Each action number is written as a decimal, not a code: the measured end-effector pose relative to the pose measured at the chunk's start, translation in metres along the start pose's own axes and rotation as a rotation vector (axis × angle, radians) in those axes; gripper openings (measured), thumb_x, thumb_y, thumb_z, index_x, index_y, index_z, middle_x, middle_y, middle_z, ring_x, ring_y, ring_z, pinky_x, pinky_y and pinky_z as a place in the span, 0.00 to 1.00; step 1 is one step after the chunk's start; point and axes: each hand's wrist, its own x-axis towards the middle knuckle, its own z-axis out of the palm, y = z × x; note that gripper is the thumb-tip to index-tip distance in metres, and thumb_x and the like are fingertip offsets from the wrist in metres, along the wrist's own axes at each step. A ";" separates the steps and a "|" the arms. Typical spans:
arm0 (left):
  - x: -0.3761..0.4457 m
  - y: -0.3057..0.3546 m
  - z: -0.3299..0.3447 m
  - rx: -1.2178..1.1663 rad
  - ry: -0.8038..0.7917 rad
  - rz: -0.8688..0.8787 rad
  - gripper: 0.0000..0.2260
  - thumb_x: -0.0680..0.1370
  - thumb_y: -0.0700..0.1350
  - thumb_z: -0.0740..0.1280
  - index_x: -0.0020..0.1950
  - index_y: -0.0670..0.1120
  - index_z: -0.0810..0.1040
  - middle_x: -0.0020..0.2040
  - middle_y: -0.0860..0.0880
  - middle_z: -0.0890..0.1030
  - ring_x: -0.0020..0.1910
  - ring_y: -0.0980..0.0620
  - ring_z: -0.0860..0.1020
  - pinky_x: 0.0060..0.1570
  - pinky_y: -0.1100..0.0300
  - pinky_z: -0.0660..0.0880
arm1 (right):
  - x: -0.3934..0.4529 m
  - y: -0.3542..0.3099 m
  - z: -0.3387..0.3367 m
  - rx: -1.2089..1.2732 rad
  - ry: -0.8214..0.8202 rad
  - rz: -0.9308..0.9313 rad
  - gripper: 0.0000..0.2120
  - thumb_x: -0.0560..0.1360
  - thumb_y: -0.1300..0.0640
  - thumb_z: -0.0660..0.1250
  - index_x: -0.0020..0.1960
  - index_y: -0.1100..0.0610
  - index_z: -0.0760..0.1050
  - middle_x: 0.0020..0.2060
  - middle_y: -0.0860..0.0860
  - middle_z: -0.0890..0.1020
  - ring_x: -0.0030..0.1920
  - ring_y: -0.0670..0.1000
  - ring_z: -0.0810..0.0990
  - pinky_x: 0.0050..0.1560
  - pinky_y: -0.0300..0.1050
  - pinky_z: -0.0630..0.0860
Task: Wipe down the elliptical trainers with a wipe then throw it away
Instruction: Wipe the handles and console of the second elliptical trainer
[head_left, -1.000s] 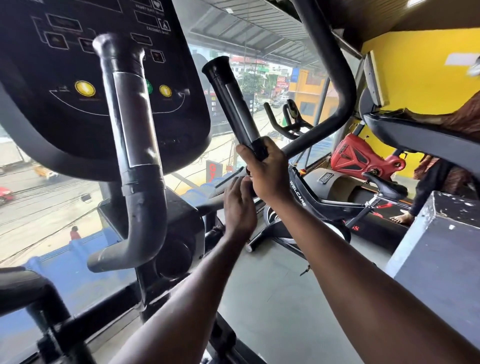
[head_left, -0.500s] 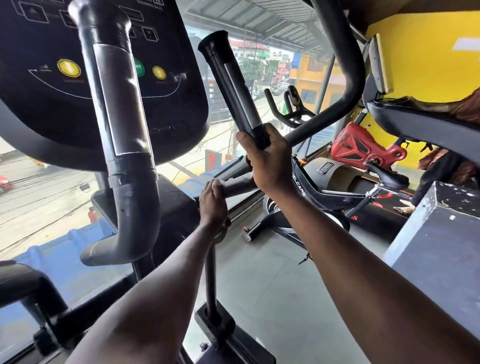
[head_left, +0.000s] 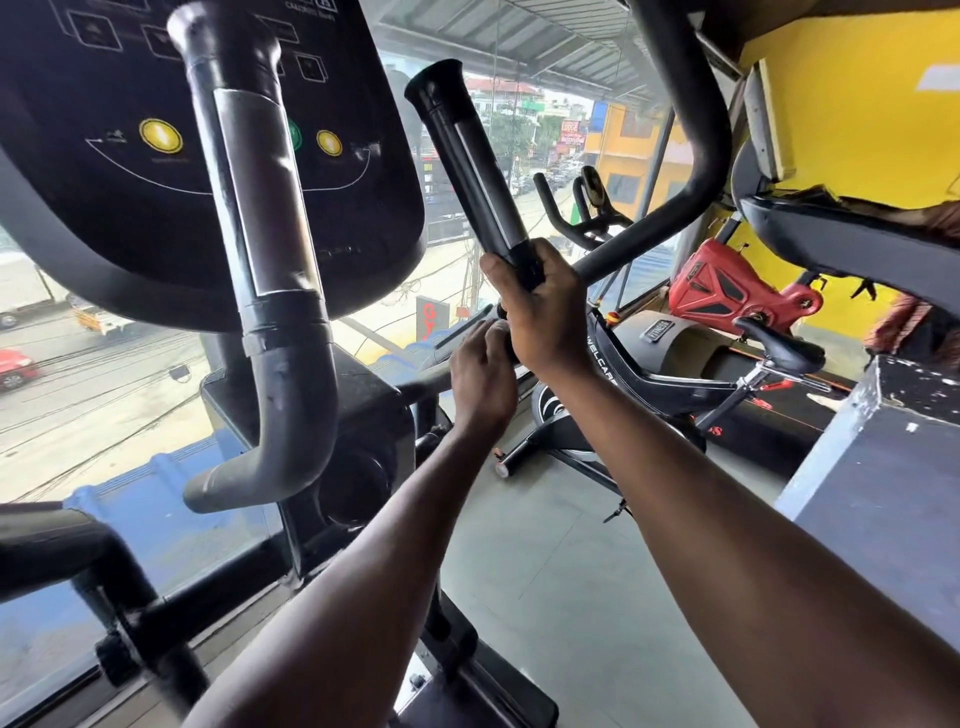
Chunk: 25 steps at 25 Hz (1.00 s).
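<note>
I stand at the elliptical trainer, its black console (head_left: 130, 208) close on the upper left. My right hand (head_left: 545, 317) grips the base of the right black handle (head_left: 467, 166), which points up and to the left. Just below it, my left hand (head_left: 480, 376) curls its fingers over the grey bar (head_left: 418, 387) running from the machine's housing to that handle. No wipe shows; the left palm is turned away from me. The left handle (head_left: 260, 208) rises right in front of the console.
A curved black arm (head_left: 691, 130) sweeps overhead on the right. Beyond the hands stand a black spin bike (head_left: 649, 374) and a red machine (head_left: 727, 296). A grey box (head_left: 883, 493) sits at the right. A glass window (head_left: 78, 389) fills the left.
My left hand slid down along the grey bar, then came back up against my right hand. The right hand kept its grip on the handle base.
</note>
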 end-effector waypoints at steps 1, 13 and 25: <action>-0.002 0.002 0.001 -0.019 0.006 0.028 0.15 0.75 0.50 0.51 0.37 0.44 0.69 0.34 0.42 0.74 0.38 0.43 0.70 0.42 0.44 0.70 | 0.000 0.000 0.000 -0.003 0.003 0.002 0.12 0.74 0.51 0.69 0.36 0.50 0.69 0.24 0.44 0.72 0.27 0.42 0.72 0.34 0.42 0.70; 0.003 -0.033 -0.001 0.110 0.096 0.173 0.15 0.81 0.46 0.50 0.34 0.50 0.64 0.34 0.49 0.71 0.37 0.46 0.69 0.42 0.46 0.69 | 0.000 0.005 0.003 0.009 0.000 0.044 0.13 0.72 0.43 0.68 0.37 0.50 0.70 0.26 0.47 0.74 0.28 0.54 0.75 0.34 0.55 0.74; 0.034 -0.090 -0.029 0.404 0.027 -0.049 0.13 0.80 0.35 0.53 0.36 0.45 0.63 0.38 0.44 0.69 0.39 0.48 0.65 0.37 0.58 0.53 | 0.000 0.009 0.003 0.020 0.005 -0.008 0.14 0.73 0.46 0.67 0.39 0.55 0.71 0.24 0.48 0.73 0.26 0.53 0.74 0.32 0.53 0.74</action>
